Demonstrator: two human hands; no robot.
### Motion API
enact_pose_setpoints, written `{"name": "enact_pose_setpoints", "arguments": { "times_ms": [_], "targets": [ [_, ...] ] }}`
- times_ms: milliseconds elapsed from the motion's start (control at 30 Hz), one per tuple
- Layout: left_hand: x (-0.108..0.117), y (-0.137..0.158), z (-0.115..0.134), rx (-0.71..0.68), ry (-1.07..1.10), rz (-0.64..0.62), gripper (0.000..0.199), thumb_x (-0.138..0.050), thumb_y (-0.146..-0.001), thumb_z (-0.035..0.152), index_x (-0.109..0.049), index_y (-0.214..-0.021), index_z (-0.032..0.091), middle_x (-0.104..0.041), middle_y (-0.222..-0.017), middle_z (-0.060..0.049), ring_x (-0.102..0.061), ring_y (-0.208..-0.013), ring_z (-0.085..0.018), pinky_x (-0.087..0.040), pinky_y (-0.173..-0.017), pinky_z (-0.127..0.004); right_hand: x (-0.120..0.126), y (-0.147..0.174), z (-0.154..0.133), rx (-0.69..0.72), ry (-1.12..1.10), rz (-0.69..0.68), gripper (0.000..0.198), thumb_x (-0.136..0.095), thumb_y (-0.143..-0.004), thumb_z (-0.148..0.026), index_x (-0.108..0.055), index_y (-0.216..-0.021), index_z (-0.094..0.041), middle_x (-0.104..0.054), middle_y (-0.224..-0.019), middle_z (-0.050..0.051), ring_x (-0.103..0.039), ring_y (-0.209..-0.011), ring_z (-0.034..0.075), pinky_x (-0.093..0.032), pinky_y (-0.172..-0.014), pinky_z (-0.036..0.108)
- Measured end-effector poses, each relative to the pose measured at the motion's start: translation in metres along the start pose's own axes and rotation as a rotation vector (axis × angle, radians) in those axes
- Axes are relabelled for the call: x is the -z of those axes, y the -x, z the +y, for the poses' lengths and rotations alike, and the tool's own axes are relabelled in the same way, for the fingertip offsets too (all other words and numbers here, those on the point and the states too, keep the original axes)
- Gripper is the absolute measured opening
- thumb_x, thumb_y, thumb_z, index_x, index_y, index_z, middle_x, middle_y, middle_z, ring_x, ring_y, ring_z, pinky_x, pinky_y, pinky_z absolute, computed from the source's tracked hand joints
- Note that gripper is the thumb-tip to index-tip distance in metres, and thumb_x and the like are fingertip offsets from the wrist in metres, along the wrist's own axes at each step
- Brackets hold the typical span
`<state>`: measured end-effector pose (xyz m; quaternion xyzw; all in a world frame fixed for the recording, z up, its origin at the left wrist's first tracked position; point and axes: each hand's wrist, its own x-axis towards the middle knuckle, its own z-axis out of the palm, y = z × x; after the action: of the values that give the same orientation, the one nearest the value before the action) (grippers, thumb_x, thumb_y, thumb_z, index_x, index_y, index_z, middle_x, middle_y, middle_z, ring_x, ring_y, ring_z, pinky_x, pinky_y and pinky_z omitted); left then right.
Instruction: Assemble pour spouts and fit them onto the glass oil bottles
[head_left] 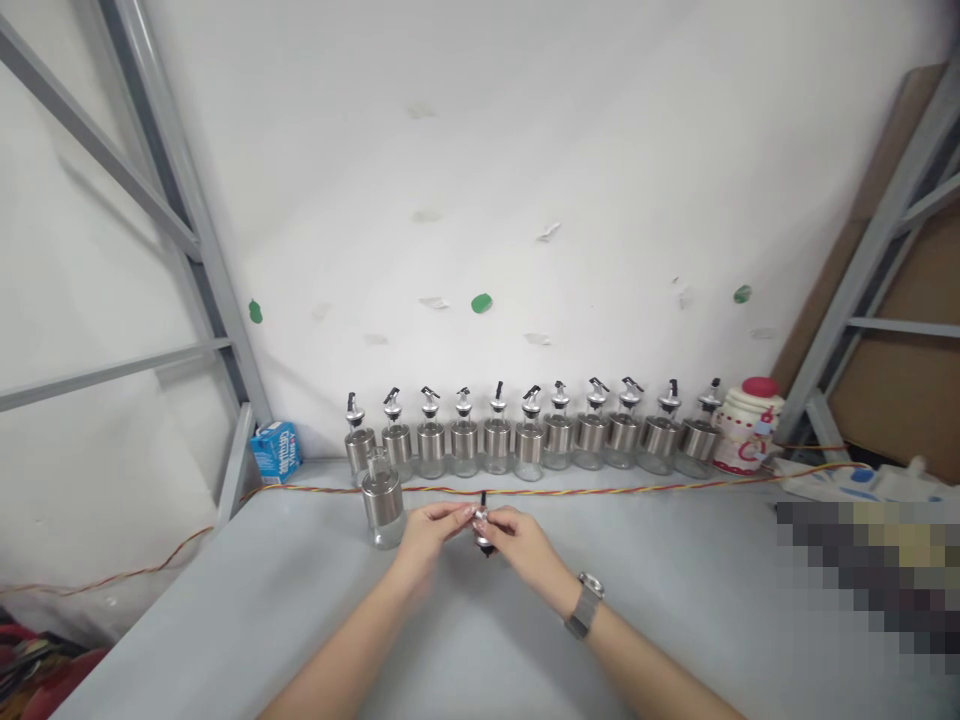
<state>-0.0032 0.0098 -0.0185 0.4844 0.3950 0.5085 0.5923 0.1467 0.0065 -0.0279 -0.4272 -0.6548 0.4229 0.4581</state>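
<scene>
Between my two hands is a pour spout (484,541) with a silver cap and black ends. My left hand (437,528) pinches it from the left side. My right hand (517,537), with a watch on the wrist, grips it from the right. Fingers cover the spout's middle. To the left of my left hand stands a glass bottle (382,500) with a steel band and a bare neck. Behind, along the wall, several similar bottles (464,436) stand upright in a row, each topped with a silver and black spout.
A twisted red and yellow wire (600,489) runs across the grey table (480,640). A blue box (276,452) is at the back left, a white jar (746,430) with a red lid at the back right. Grey metal frames (217,300) rise at both sides.
</scene>
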Motion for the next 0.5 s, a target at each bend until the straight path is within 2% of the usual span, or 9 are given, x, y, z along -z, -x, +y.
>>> {"name": "enact_pose_setpoints", "arguments": {
  "times_ms": [133,400,500],
  "targets": [
    [0.001,-0.001,0.004,-0.003,-0.082,-0.006,0.028,-0.067,-0.062,0.033,-0.069,-0.081,0.012,-0.068,-0.088,-0.011,-0.060,-0.089,-0.022,-0.042,-0.086,-0.033,0.002,-0.001,0.001,-0.008,0.045,-0.038,0.031,-0.052,-0.074,-0.041,-0.063,-0.063,-0.014,-0.052,-0.062,0.001,-0.049,-0.060,0.014,-0.039,-0.058,0.024],
    [0.002,-0.003,0.010,-0.033,-0.220,0.038,0.015,-0.071,-0.055,0.025,-0.070,-0.065,0.013,-0.070,-0.070,-0.008,-0.062,-0.073,-0.022,-0.044,-0.076,-0.032,0.001,0.002,-0.001,0.035,0.208,-0.046,0.027,-0.050,-0.076,-0.035,-0.063,-0.063,-0.015,-0.048,-0.066,0.001,-0.049,-0.065,0.015,-0.038,-0.063,0.026],
    [0.001,-0.001,0.012,-0.024,-0.194,0.004,0.018,-0.070,-0.058,0.025,-0.070,-0.072,0.013,-0.070,-0.078,-0.009,-0.061,-0.079,-0.021,-0.043,-0.079,-0.030,0.003,0.002,-0.007,0.050,0.160,-0.066,0.029,-0.050,-0.077,-0.036,-0.062,-0.063,-0.014,-0.049,-0.067,0.002,-0.049,-0.066,0.015,-0.039,-0.064,0.026]
  ]
}}
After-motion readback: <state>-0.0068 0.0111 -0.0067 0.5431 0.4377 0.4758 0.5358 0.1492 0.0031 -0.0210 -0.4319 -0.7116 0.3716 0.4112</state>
